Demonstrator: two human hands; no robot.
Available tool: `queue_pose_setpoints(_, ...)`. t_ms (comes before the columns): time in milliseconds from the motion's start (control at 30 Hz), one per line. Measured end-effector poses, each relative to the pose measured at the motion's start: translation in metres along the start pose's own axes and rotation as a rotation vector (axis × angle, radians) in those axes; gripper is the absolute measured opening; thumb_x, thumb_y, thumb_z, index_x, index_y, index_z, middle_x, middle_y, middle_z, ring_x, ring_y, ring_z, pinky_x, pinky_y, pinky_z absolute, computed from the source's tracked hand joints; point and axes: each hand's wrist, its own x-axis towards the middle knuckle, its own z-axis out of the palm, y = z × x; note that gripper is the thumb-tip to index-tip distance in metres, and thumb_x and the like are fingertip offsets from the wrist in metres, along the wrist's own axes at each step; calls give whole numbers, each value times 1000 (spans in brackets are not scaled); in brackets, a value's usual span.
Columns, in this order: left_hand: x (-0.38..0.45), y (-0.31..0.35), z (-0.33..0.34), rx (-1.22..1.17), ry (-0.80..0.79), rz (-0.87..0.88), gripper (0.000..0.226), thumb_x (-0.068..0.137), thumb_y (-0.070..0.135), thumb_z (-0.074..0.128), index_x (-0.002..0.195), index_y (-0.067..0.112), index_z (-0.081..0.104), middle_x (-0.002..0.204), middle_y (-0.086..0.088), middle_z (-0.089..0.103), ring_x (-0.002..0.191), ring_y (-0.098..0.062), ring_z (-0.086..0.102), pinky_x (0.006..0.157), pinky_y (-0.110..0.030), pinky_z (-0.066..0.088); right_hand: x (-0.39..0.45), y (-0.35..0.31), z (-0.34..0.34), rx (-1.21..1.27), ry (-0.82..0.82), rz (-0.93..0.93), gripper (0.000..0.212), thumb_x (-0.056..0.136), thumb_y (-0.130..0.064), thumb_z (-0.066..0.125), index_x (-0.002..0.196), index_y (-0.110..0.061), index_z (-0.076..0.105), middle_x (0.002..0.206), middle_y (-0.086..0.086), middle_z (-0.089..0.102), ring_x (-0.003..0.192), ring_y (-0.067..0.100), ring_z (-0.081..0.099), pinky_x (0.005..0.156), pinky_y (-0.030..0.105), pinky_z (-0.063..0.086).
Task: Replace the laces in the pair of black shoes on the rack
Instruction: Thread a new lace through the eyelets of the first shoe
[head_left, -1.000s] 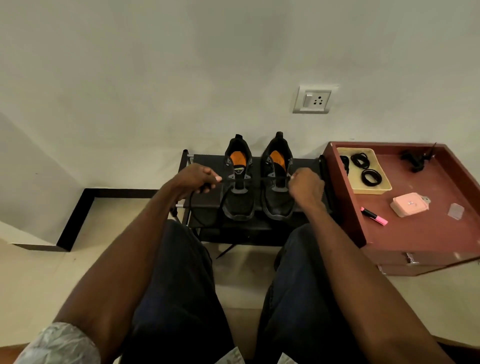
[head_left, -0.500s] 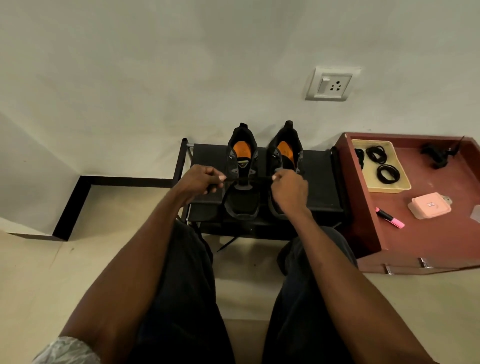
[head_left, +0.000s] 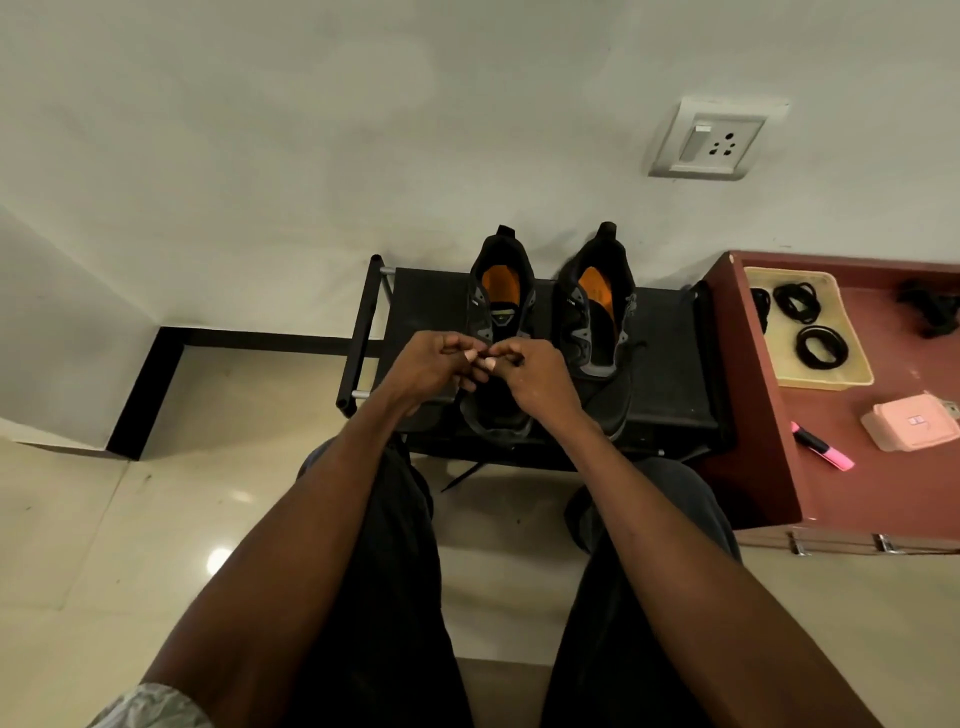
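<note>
On the black rack stand two black shoes, the left shoe and the right shoe, both with orange insoles and grey eyelet trim. The cabinet top at the rack's right edge is reddish brown; on it lie a pale yellow tray with black lace coils, a pink case and a pink-and-black highlighter.
</note>
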Motion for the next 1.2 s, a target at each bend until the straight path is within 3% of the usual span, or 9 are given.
queue_pose_setpoints(200, 9, -7, 8, 212, 18, 122, 11, 99, 13, 59, 104, 18, 51, 83, -7, 74, 73, -20, 71, 65, -31, 57, 1, 1, -1, 229, -23, 80, 11, 92, -16, 70, 97, -12, 79, 83, -1, 75, 79, 3, 68, 72, 18, 52)
queue_pose_setpoints(300, 14, -11, 15, 284, 72, 136, 8, 98, 16, 61, 105, 18, 56, 85, -3, 73, 78, -19, 70, 70, -30, 56, 8, 5, -1, 92, 10, 100, 12, 94, -16, 67, 97, -12, 78, 87, -3, 73, 83, 9, 67, 76, 28, 53)
queue_pose_setpoints(400, 18, -11, 14, 313, 288, 125, 5, 97, 16, 62, 98, 19, 65, 91, 2, 70, 81, -8, 66, 64, -13, 48, 14, 10, 1, -255, 146, -14, 17, 97, -11, 59, 97, -8, 76, 95, 3, 62, 86, 16, 56, 75, 34, 47)
queue_pose_setpoints(467, 22, -15, 14, 271, 340, 60, 10, 98, 16, 61, 101, 15, 70, 95, 5, 70, 85, -3, 64, 63, -8, 46, 18, 14, 3, -365, 180, -64, 19, 97, -8, 56, 99, -6, 75, 100, 9, 59, 92, 21, 54, 77, 36, 48)
queue_pose_setpoints(633, 32, -22, 20, 208, 314, -4, 16, 96, 15, 64, 107, 14, 76, 100, 4, 73, 90, -1, 65, 68, -4, 45, 26, 17, 9, -402, 176, -65, 23, 96, -7, 55, 109, -5, 74, 104, 8, 53, 97, 22, 50, 73, 28, 40)
queue_pose_setpoints(800, 37, -25, 21, 161, 321, -27, 20, 95, 13, 65, 112, 12, 75, 105, 2, 73, 91, -2, 65, 70, -3, 44, 29, 14, 15, -411, 189, -37, 18, 94, -6, 54, 94, -2, 72, 100, 8, 51, 84, 22, 55, 67, 30, 42)
queue_pose_setpoints(967, 37, -28, 20, 137, 312, -28, 22, 94, 11, 65, 115, 11, 73, 111, -1, 73, 99, -6, 65, 74, -4, 45, 37, 20, 17, -263, 143, -11, 15, 91, -1, 59, 87, -4, 73, 91, 2, 53, 86, 20, 55, 69, 29, 39)
queue_pose_setpoints(1033, 38, -29, 20, 121, 314, -44, 23, 93, 11, 67, 115, 11, 73, 112, -2, 73, 102, -8, 66, 78, -8, 46, 40, 22, 15, -187, 122, 32, 11, 92, -6, 64, 91, -6, 74, 93, 0, 56, 89, 17, 56, 77, 33, 46)
queue_pose_setpoints(1200, 39, -31, 21, 117, 304, -48, 26, 91, 12, 70, 117, 10, 73, 114, -2, 73, 105, -10, 66, 81, -9, 46, 47, 23, 17, -38, 65, 136, 14, 92, -11, 68, 104, -7, 75, 106, 5, 62, 99, 19, 60, 83, 30, 47)
